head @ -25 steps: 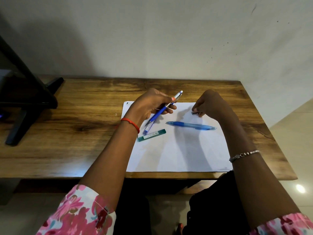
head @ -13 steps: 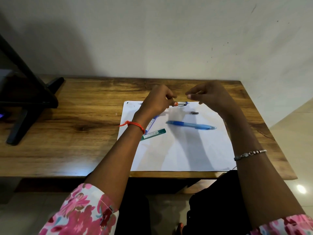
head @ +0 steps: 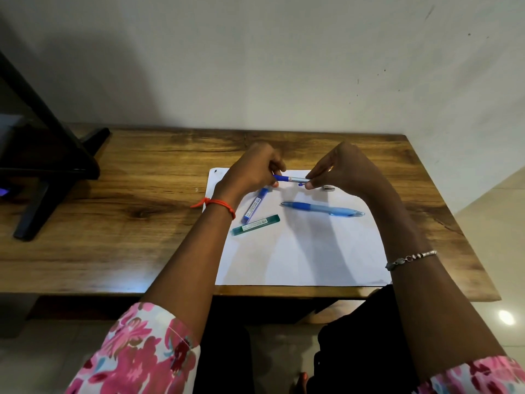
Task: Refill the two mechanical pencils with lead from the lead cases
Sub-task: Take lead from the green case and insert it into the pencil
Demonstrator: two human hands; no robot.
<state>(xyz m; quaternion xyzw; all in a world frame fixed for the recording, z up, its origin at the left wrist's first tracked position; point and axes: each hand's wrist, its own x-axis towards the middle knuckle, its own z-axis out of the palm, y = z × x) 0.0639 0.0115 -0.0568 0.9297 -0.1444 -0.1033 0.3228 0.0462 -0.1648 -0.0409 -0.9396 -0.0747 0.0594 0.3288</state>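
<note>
- Wooden table [head: 142, 223] against a pale wall fills the head view; a white sheet of paper [head: 312, 257] lies on its right half and carries all the task items. A dark stand [head: 42, 172] occupies the far left.
- Left hand [head: 252, 172], above the paper's far edge, pinches the blue end of a blue-and-silver mechanical pencil [head: 291, 179] between thumb and fingertips.
- Right hand [head: 341, 169] pinches the silver end of the same pencil, thumb below and fingertips above; the other fingers are curled.
- Held pencil: long axis runs roughly left to right, near level, clear of the paper. Which end is the tip cannot be told.
- Second mechanical pencil [head: 324, 209], light blue, lies on the paper with its long axis left to right, the narrow end pointing left.
- Blue lead case [head: 254, 206] lies diagonally just beneath the left hand; green lead case [head: 255, 224] lies near it, apart, slanting up to the right.
- Small silver cap [head: 329, 188] rests on the paper just beside the right hand.
- Judged step: opening the first pencil's rear end for loading. The next move probably calls for freeing the right hand, taking a lead case, and feeding lead into the open barrel with the barrel held steady.
</note>
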